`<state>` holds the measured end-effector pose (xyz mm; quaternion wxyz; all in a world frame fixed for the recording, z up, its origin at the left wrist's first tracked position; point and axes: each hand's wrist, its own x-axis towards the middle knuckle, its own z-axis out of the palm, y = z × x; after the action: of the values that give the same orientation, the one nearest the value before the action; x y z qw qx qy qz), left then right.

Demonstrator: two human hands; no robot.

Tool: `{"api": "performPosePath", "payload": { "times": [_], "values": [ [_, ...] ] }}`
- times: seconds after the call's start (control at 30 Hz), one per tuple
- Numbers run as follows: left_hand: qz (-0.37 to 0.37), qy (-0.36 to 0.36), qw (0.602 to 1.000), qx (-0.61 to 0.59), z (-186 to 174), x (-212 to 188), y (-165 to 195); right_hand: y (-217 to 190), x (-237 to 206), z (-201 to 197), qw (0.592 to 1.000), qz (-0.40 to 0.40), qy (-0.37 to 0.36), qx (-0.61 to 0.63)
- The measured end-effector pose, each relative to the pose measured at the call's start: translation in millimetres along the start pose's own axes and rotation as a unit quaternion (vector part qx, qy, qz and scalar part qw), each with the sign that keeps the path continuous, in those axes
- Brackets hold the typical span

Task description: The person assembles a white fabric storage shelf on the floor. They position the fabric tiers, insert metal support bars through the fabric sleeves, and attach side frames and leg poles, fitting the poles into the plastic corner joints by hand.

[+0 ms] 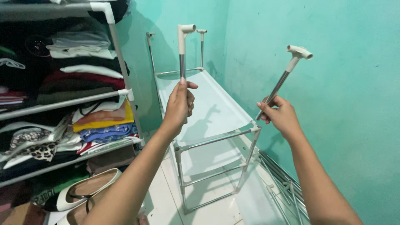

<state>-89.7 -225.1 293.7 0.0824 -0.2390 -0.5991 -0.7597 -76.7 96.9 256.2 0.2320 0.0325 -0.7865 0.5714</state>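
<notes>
My left hand (179,104) grips a metal tube (182,62) held upright, topped by a white plastic corner connector (185,31). My right hand (280,114) holds a second metal tube (278,85) tilted to the right, with a white T-shaped connector (298,53) on its top end. Both tubes are raised above a partly built rack (216,139) of metal tubes and white fabric shelves that stands in the corner. The right tube's lower end is close to the rack's front right corner joint (255,125); whether they touch I cannot tell.
A full shelf unit with folded clothes (83,83) stands at the left. A pair of flat shoes (85,191) lies on the white tiled floor below it. Several loose metal tubes (285,183) lie along the green wall at the right.
</notes>
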Motion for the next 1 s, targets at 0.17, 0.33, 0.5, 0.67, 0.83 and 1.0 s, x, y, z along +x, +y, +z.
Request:
{"api": "performPosePath", "payload": {
  "times": [0.17, 0.33, 0.5, 0.67, 0.83, 1.0],
  "values": [
    [-0.009, 0.004, 1.0, -0.002, 9, 4, 1, 4, -5, 1, 0.994, 0.016, 0.028, -0.102],
    [-0.022, 0.003, 1.0, 0.0, 18, 6, -4, 13, -8, 1, 0.992, 0.012, 0.028, -0.125],
    [-0.033, -0.002, 0.999, 0.003, 26, 6, -10, 22, -7, 3, 0.993, 0.028, 0.051, -0.103],
    [-0.042, -0.004, 0.999, 0.008, 30, 5, -19, 26, -4, 9, 0.995, -0.008, 0.054, -0.089],
    [-0.052, -0.014, 0.999, 0.004, 33, 3, -29, 33, 0, 13, 0.995, -0.02, 0.049, -0.09],
    [-0.072, -0.011, 0.997, 0.014, 39, 1, -40, 41, 5, 13, 0.993, -0.046, 0.042, -0.098]
  ]
}}
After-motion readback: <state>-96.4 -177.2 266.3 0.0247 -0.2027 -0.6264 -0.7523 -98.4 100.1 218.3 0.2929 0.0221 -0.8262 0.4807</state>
